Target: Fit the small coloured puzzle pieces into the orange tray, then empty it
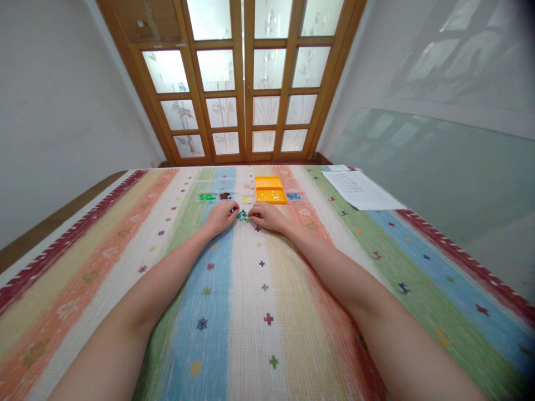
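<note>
Both my arms stretch out over a striped, many-coloured cloth. My left hand and my right hand rest on the cloth with fingers curled, their tips meeting around a small pile of green and blue beads. Each hand seems to pinch at the pile; what is between the fingers is too small to name. Just beyond the hands stands an orange tray with pale bits in it, flanked by clear compartments of green beads, dark beads and blue beads.
A white printed sheet lies at the far right of the cloth. Wooden doors with frosted glass panes stand behind the table. A glass pane leans on the right wall.
</note>
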Tool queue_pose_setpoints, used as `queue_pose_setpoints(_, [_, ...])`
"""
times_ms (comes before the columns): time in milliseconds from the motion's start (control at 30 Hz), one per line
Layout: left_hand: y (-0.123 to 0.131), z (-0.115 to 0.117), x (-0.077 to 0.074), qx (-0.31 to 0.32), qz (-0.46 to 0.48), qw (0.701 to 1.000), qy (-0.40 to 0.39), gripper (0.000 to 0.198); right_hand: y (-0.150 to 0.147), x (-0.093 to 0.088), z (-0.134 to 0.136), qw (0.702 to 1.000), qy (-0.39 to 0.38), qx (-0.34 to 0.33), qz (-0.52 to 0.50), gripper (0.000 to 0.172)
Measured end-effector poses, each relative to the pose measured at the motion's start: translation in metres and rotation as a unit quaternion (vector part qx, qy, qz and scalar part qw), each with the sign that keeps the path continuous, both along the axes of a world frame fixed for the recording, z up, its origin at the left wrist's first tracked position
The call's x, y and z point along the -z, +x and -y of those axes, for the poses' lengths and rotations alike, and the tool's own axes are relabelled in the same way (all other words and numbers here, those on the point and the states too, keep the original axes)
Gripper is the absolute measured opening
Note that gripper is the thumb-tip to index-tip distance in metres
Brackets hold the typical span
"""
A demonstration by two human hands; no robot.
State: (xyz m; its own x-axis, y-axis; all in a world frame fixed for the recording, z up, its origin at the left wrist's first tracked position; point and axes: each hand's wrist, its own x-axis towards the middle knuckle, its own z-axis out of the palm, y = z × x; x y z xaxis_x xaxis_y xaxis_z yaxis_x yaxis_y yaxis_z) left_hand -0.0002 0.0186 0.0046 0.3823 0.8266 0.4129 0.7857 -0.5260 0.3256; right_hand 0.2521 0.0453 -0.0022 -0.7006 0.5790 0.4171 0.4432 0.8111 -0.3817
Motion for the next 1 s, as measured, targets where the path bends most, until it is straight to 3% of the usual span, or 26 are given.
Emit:
queue_pose_setpoints(200, [-0.029,-0.016,0.002,-0.101,0.111,0.989,0.004,0.015,-0.003,-0.004,0.008,0.997,0.029,-0.038,0.055,0.016])
queue_pose_setpoints(533, [-0.074,-0.036,0.01,-0.233,0.24,0.942,-0.002,0.017,-0.006,-0.003,0.009,0.995,0.039,-0.059,0.064,0.017])
queue_pose_setpoints(800, [-0.1,-0.053,0.026,-0.281,0.286,0.916,0.02,0.023,-0.006,0.0,0.008,0.997,0.031,-0.042,0.063,0.02])
queue_pose_setpoints(1000, [-0.101,-0.053,0.023,-0.296,0.342,0.892,-0.021,0.029,-0.006,0.005,0.006,0.996,0.03,-0.049,0.061,0.021])
